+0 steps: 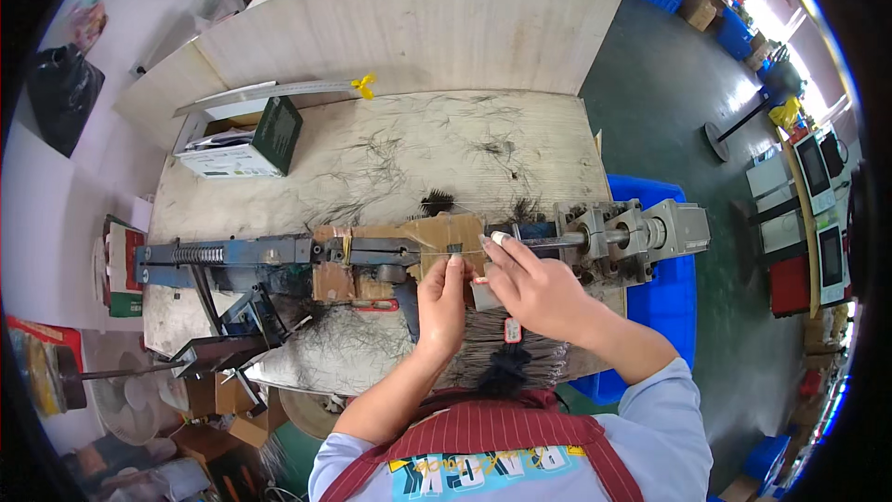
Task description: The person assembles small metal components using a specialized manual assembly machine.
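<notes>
In the head view, the left hand (441,309) has its grip closed, thumb and fingers clamped on a small tuft of dark bristles (454,248), just above a piece of cardboard (468,228) in the middle of the machine. The right hand (531,290) is just beside it, fingertips at a thin wire (472,252); whether its grip is closed on the wire, I cannot tell. Loose dark bristles are scattered over the tabletop (548,130), which also carries a green-and-white box (279,138).
</notes>
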A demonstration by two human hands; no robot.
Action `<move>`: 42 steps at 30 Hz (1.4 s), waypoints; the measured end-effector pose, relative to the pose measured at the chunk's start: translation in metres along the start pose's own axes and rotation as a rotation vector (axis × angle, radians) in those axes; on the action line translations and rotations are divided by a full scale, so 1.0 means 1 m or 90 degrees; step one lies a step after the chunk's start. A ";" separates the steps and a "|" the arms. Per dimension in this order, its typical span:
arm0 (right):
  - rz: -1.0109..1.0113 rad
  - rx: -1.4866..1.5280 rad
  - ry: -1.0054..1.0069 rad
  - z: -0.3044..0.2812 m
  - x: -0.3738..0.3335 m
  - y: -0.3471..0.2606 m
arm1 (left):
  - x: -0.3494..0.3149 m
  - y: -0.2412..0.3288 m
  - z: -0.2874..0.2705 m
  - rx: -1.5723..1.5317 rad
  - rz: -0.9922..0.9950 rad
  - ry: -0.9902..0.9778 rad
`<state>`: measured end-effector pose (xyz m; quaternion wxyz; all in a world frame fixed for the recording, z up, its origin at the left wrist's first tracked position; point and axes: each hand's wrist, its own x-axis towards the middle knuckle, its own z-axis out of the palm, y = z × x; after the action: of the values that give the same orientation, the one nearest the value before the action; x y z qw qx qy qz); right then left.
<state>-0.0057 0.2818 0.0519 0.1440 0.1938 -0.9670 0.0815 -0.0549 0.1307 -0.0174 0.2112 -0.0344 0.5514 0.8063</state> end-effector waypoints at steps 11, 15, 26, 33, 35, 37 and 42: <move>0.176 0.097 -0.025 0.014 0.059 0.037 | -0.005 0.005 0.000 -0.028 -0.035 -0.052; 0.085 0.198 -0.276 0.015 0.073 0.044 | -0.006 0.008 -0.001 -0.054 -0.064 -0.064; 0.182 0.436 -0.413 0.012 0.078 0.057 | -0.010 0.015 0.005 -0.100 -0.057 -0.047; 0.132 0.137 -0.354 -0.014 0.073 0.055 | -0.019 0.051 -0.007 -0.471 -0.190 -0.111; 0.106 0.376 -0.169 -0.019 0.054 0.062 | -0.020 0.053 -0.015 -0.483 -0.188 -0.117; 0.223 0.502 -0.208 -0.035 0.047 0.050 | -0.022 0.054 -0.012 -0.456 -0.184 -0.109; 0.030 0.335 0.048 -0.011 0.029 0.019 | -0.021 0.047 -0.016 -0.461 -0.191 -0.102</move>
<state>-0.0360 0.2917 0.0697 0.1226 0.1992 -0.9106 0.3408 -0.0567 0.0955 0.0232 0.3430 -0.1237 0.2023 0.9089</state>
